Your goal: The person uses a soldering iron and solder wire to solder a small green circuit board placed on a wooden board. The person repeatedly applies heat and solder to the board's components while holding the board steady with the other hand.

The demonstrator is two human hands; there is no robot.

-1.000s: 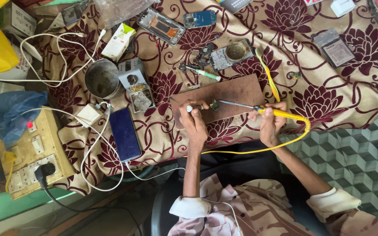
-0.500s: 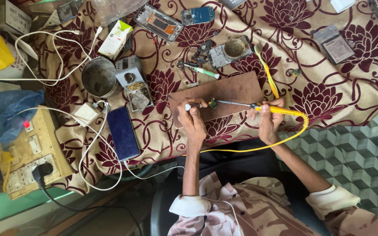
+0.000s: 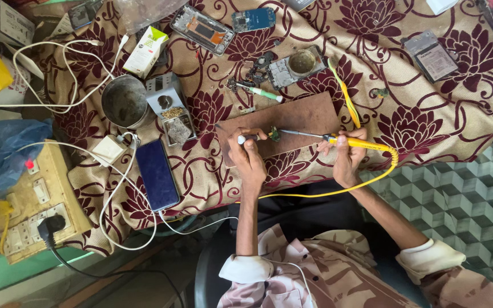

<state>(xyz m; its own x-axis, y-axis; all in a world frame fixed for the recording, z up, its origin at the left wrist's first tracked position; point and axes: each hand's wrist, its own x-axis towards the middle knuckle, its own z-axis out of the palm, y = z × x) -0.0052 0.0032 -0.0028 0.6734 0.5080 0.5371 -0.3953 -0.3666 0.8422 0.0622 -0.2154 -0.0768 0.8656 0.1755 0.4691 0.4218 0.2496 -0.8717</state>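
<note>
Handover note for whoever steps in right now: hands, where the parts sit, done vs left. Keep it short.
Left hand: pinching a thin white-tipped tool beside the small green part on the brown board.
Right hand: gripping the yellow soldering iron, tip at that part.
Nearby: metal cup, dark phone on its cable, socket board.
Done: part placed on the board.
Left: joint state too small to tell; work appears in hand.

Bright, even daylight, soft faint shadows, sharp focus throughout, slight wide-angle stretch toward the edges.
</note>
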